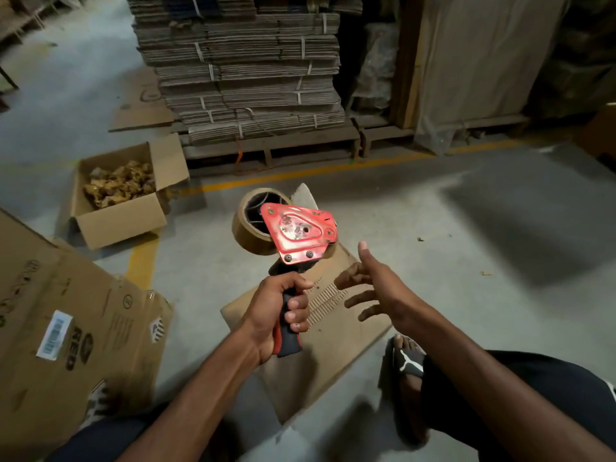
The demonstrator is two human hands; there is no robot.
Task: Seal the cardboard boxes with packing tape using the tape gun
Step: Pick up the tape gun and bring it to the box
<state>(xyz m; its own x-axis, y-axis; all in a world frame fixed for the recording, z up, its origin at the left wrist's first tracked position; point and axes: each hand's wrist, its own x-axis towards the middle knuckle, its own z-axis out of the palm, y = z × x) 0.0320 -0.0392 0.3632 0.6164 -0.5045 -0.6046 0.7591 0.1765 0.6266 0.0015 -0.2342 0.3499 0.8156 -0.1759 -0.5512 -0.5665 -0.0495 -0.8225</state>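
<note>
Here, my left hand [280,310] grips the tape gun [293,243] by its handle, tape roll [255,225] up and away from me; my right hand [373,288], fingers spread and holding nothing, hovers just beside it, over flat cardboard [336,335] on the floor [466,228].

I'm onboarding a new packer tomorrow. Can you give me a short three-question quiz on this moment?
1. True or false: the left hand grips the black-and-red handle of the red metal tape gun.
2. What fills the open cardboard box on the floor at left?
A. tape rolls
B. crumpled brown scraps
C. nothing
3. Fill in: the right hand is ____ and holds nothing.

Key: 1 true; 2 B; 3 open. The brown tape roll sits on the gun, and a flat cardboard sheet lies beneath both hands.
</note>
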